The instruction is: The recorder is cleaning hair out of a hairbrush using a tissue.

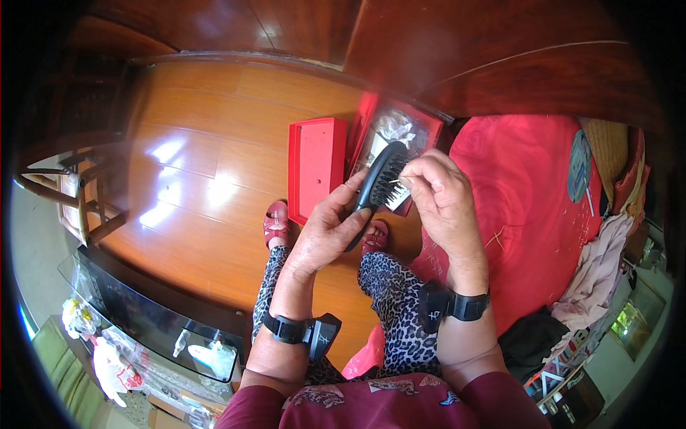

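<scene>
My left hand is closed around the handle of a black hairbrush, held upright and tilted, its bristles facing right. At the bristles, my right hand pinches a thin, light-coloured stick, perhaps a toothpick, between thumb and forefinger. Its tip lies among the bristles. Beneath the brush is an open red box with crumpled clear plastic and papers in it, partly hidden by my hands. To its left, a shallow red box or lid rests on the wooden floor.
A bed with a red cover stands on the right, with a round fan-like item and clothes at its edge. Wooden cabinet doors rise ahead. On the left are a bamboo chair and a glass-topped stand with plastic bags.
</scene>
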`<state>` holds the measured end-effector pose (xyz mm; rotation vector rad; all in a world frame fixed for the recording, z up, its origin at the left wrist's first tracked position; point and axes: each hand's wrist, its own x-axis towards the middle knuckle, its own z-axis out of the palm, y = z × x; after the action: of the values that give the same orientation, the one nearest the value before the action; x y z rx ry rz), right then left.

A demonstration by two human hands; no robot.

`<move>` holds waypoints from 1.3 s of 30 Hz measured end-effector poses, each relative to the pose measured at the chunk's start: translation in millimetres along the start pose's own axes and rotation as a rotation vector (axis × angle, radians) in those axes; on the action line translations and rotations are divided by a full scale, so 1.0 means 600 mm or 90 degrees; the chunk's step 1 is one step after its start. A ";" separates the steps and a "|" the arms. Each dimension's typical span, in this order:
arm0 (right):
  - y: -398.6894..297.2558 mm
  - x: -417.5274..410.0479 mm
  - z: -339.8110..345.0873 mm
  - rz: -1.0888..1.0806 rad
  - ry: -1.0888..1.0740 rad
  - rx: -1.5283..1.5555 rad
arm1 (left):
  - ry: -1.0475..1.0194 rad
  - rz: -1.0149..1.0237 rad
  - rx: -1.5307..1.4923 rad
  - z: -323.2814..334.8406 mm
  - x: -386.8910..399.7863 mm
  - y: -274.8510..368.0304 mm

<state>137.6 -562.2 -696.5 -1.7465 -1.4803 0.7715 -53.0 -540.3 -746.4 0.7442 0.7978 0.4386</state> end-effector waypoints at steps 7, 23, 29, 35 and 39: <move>0.001 -0.003 -0.025 0.026 -0.002 0.019 | -0.023 0.006 -0.073 -0.007 -0.003 0.007; 0.017 0.003 0.019 0.008 0.042 -0.019 | -0.024 -0.030 -0.112 -0.002 0.002 0.001; 0.026 -0.009 -0.003 0.175 -0.048 0.302 | -0.025 -0.029 -0.121 -0.005 0.001 0.000; 0.018 0.001 0.010 0.075 0.063 0.152 | -0.047 -0.060 -0.182 -0.004 0.002 0.009; 0.020 0.004 0.020 0.004 0.082 0.029 | -0.043 -0.068 -0.176 0.000 0.003 0.007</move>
<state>135.0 -559.5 -712.8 -1.7338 -1.3630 0.6777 -52.3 -536.3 -744.1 0.4545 0.6933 0.4157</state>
